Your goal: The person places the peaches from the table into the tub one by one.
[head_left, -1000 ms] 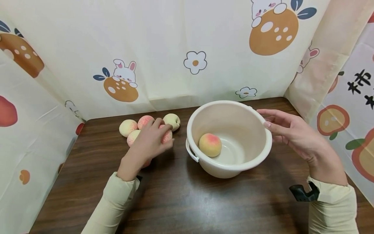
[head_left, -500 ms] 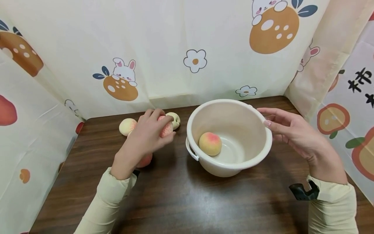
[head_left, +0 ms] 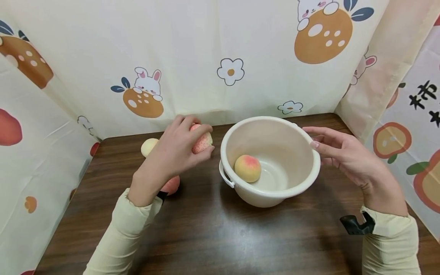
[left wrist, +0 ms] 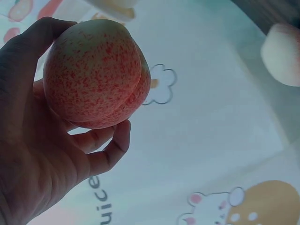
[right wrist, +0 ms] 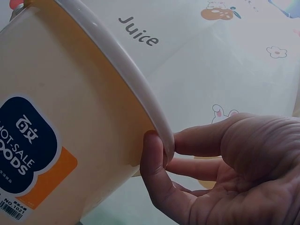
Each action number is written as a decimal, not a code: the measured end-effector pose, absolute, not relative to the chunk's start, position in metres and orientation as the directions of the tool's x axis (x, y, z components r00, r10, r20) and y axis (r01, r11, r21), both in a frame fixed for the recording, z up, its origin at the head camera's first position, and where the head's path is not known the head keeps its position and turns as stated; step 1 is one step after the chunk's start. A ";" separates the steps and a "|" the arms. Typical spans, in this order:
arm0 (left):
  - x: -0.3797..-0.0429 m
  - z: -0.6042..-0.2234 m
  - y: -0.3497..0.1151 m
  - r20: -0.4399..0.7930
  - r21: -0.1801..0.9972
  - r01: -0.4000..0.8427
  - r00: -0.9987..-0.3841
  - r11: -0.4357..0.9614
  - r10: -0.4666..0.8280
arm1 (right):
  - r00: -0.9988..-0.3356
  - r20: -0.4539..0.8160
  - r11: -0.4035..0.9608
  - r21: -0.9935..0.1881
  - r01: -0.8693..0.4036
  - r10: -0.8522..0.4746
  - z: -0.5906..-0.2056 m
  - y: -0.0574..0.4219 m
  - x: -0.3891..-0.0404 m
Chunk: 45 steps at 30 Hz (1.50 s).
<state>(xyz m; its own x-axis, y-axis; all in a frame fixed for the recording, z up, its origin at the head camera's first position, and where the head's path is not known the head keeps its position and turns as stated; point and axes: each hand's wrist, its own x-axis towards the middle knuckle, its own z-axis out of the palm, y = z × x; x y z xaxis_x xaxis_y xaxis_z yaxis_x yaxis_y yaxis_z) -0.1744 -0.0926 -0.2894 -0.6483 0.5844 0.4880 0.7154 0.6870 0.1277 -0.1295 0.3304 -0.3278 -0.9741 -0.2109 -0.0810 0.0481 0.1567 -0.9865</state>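
Note:
My left hand (head_left: 173, 151) grips a red-speckled peach (head_left: 202, 143) above the table, left of the bucket. In the left wrist view, thumb and fingers curl round this peach (left wrist: 93, 75). The off-white bucket (head_left: 268, 195) stands upright, with one yellow-and-pink peach (head_left: 247, 168) lying inside. On the far right my right hand (head_left: 347, 158) pinches the bucket's rim. Seen from the right wrist, the rim (right wrist: 136, 79) sits between thumb and curled finger (right wrist: 157, 168). A pale peach (head_left: 149, 146) and a reddish peach (head_left: 171, 185) lie partly hidden by my left hand and wrist.
The bucket's white handle (head_left: 225, 176) hangs at its left side. A dark wooden table (head_left: 220, 240) carries everything. Behind it and at both sides hangs a printed curtain (head_left: 192, 46), close to the table's edges.
My left hand has lifted the speckled peach and moved it slightly up and right. It now covers where the pale peach at the back was visible. The right hand and bucket have stayed put.

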 end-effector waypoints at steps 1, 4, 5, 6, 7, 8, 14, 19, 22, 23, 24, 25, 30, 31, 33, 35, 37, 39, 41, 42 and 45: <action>-0.174 -0.287 -0.091 0.489 0.132 0.718 -0.646 0.683 0.585 | -0.974 -0.083 0.156 -0.986 0.050 -0.212 -0.328 0.331 -0.130; -0.172 -0.279 -0.084 0.496 0.135 0.730 -0.635 0.670 0.592 | -0.972 -0.082 0.149 -0.988 0.050 -0.219 -0.329 0.331 -0.129; -0.171 -0.277 -0.082 0.500 0.132 0.735 -0.629 0.665 0.596 | -0.972 -0.082 0.145 -0.988 0.051 -0.220 -0.329 0.330 -0.129; -0.170 -0.275 -0.079 0.504 0.130 0.741 -0.622 0.659 0.599 | -0.972 -0.082 0.144 -0.988 0.050 -0.221 -0.329 0.330 -0.129; -0.170 -0.273 -0.076 0.508 0.127 0.747 -0.614 0.653 0.604 | -0.972 -0.081 0.143 -0.988 0.050 -0.221 -0.329 0.330 -0.129; -0.169 -0.271 -0.073 0.509 0.123 0.753 -0.607 0.647 0.610 | -0.972 -0.078 0.144 -0.989 0.046 -0.220 -0.329 0.330 -0.129; -0.166 -0.265 -0.056 0.529 0.103 0.795 -0.553 0.598 0.644 | -0.974 -0.069 0.141 -0.989 0.038 -0.216 -0.329 0.330 -0.130; -0.164 -0.265 -0.042 0.540 0.076 0.823 -0.508 0.563 0.671 | -0.974 -0.078 0.154 -0.987 0.046 -0.214 -0.330 0.329 -0.130; -0.163 -0.266 -0.034 0.535 0.067 0.837 -0.490 0.544 0.688 | -0.975 -0.081 0.169 -0.985 0.045 -0.209 -0.331 0.329 -0.130; -0.163 -0.266 -0.032 0.529 0.066 0.839 -0.488 0.540 0.694 | -0.975 -0.079 0.172 -0.984 0.044 -0.208 -0.331 0.329 -0.130; -0.163 -0.267 -0.029 0.517 0.068 0.840 -0.491 0.538 0.701 | -0.975 -0.078 0.175 -0.984 0.041 -0.208 -0.331 0.329 -0.130; -0.163 -0.267 -0.026 0.504 0.069 0.840 -0.495 0.539 0.708 | -0.975 -0.076 0.174 -0.984 0.040 -0.208 -0.331 0.329 -0.130; -0.161 -0.266 -0.011 0.414 0.070 0.836 -0.521 0.545 0.747 | -0.975 -0.070 0.156 -0.987 0.037 -0.213 -0.330 0.330 -0.130; -0.161 -0.266 -0.008 0.397 0.065 0.838 -0.520 0.542 0.756 | -0.975 -0.070 0.153 -0.988 0.038 -0.213 -0.330 0.329 -0.130; -0.159 -0.265 -0.003 0.369 0.064 0.844 -0.515 0.532 0.773 | -0.975 -0.072 0.149 -0.988 0.041 -0.212 -0.329 0.329 -0.131; -0.159 -0.265 0.002 0.348 0.061 0.856 -0.501 0.514 0.792 | -0.974 -0.074 0.156 -0.987 0.041 -0.213 -0.329 0.329 -0.131; -0.159 -0.265 0.006 0.331 0.065 0.868 -0.484 0.492 0.810 | -0.974 -0.077 0.165 -0.985 0.041 -0.213 -0.329 0.329 -0.131; -0.160 -0.266 0.011 0.310 0.092 0.881 -0.467 0.463 0.828 | -0.973 -0.078 0.172 -0.984 0.041 -0.216 -0.329 0.329 -0.131; -0.162 -0.267 0.016 0.279 0.114 0.892 -0.451 0.437 0.848 | -0.973 -0.079 0.178 -0.983 0.040 -0.218 -0.329 0.329 -0.131; -0.163 -0.267 0.019 0.258 0.126 0.895 -0.445 0.427 0.857 | -0.973 -0.080 0.180 -0.983 0.041 -0.218 -0.329 0.329 -0.131; -0.165 -0.269 0.028 0.173 0.157 0.898 -0.434 0.410 0.884 | -0.973 -0.079 0.189 -0.981 0.037 -0.219 -0.330 0.330 -0.130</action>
<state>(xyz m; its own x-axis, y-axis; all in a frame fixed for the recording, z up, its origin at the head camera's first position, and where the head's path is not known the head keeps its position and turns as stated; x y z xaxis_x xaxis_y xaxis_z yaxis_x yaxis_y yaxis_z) -0.1652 0.0277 -0.2694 -0.4338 0.8842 0.1733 0.8984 0.4100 0.1575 -0.1301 0.3298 -0.3297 -0.9726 -0.2186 -0.0791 0.0372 0.1893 -0.9812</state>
